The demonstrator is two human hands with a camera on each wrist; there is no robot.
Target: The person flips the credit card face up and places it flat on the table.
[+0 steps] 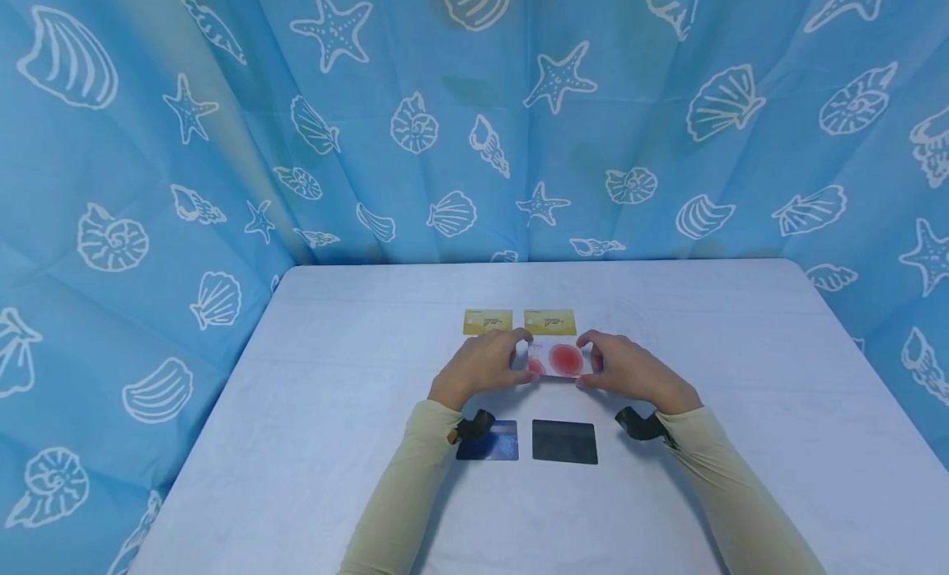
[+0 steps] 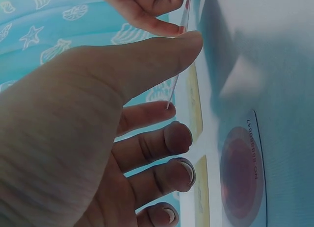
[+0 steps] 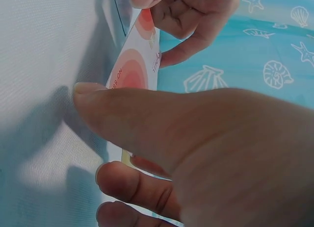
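White rectangular card with red circles (image 1: 561,360), head view: above the white table (image 1: 296,476), long axis left-right, bigger circle rightward.
Left hand (image 2: 100,124), left wrist view: thumb, forefinger hold left end, spread to its width.
Right hand (image 3: 191,143), right wrist view: holds right end; forefinger mostly hidden.

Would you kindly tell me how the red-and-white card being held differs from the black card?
The held card is white with red circles, while the black card is dark all over. The left hand and right hand grip the held card by its ends; the black card lies untouched on the table. Both are rectangular.
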